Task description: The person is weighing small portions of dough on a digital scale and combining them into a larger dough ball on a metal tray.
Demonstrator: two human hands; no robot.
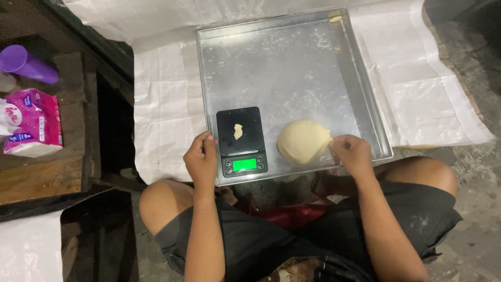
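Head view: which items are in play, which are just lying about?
In play:
- metal tray
- black scale, small dough piece on it, left hand at its edge
- dough lump, right hand pinching its edge

Lying about:
- purple cup
- pink tissue pack
- dough scrap in the tray corner

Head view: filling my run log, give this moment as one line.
left hand touching scale | right hand pinching dough ball | small dough piece on scale | metal tray

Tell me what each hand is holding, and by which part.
The right hand pinches the dough lump at its right edge. The left hand rests against the left side of the black scale; a real grip cannot be told.
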